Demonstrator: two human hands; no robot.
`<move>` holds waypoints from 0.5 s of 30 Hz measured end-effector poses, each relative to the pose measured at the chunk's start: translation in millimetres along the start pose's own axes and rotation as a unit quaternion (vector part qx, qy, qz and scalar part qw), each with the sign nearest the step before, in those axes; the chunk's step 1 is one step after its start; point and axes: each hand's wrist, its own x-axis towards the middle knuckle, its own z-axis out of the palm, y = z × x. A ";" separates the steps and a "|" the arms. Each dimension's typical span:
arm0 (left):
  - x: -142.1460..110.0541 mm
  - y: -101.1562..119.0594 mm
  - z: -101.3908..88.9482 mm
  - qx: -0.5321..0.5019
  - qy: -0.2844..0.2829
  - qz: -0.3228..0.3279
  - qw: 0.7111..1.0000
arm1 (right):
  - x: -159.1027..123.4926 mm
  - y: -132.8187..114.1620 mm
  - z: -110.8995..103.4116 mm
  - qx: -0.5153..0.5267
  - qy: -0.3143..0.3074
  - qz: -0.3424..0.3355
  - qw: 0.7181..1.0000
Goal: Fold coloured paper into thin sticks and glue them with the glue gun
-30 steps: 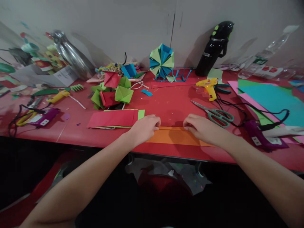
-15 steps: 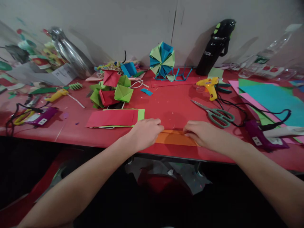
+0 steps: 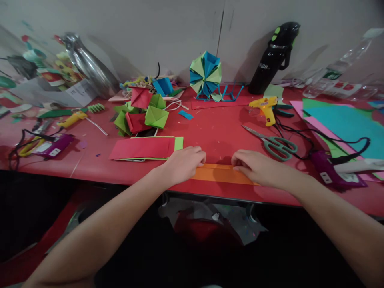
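Observation:
A strip of orange paper (image 3: 222,174) lies along the front of the red table, with a fold line running along its length. My left hand (image 3: 185,163) is closed at its left part, fingers curled onto the far edge. At the right part, my right hand (image 3: 251,165) pinches the same far edge between thumb and curled fingers. The fingertips of both hands are partly hidden. Just left of my left hand rests a stack of red and green paper (image 3: 142,148). Grey-handled scissors (image 3: 277,147) lie beyond my right hand.
A yellow glue gun (image 3: 265,108) and a purple power strip (image 3: 336,170) with black cords are at the right, near coloured sheets (image 3: 348,124). Folded paper pieces (image 3: 156,116), a paper wheel (image 3: 205,74) and a black bottle (image 3: 273,60) stand behind.
My left hand has slid slightly left along the orange paper, widening the gap between my hands. The right hand stays nearly in place. The view has shifted slightly.

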 end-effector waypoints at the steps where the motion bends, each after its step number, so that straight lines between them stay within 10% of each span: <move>1: 0.1 0.9 -0.9 0.013 0.002 0.005 1.000 | -0.4 -2.1 -0.1 -0.007 0.003 -0.003 1.000; 8: -5.5 23.4 -7.9 0.132 -0.021 0.031 0.991 | -10.4 -26.2 0.6 -0.108 0.015 -0.012 0.994; 15: -14.8 21.4 -13.8 0.049 -0.046 0.029 0.997 | -9.1 -13.3 -9.7 0.048 -0.026 0.000 0.999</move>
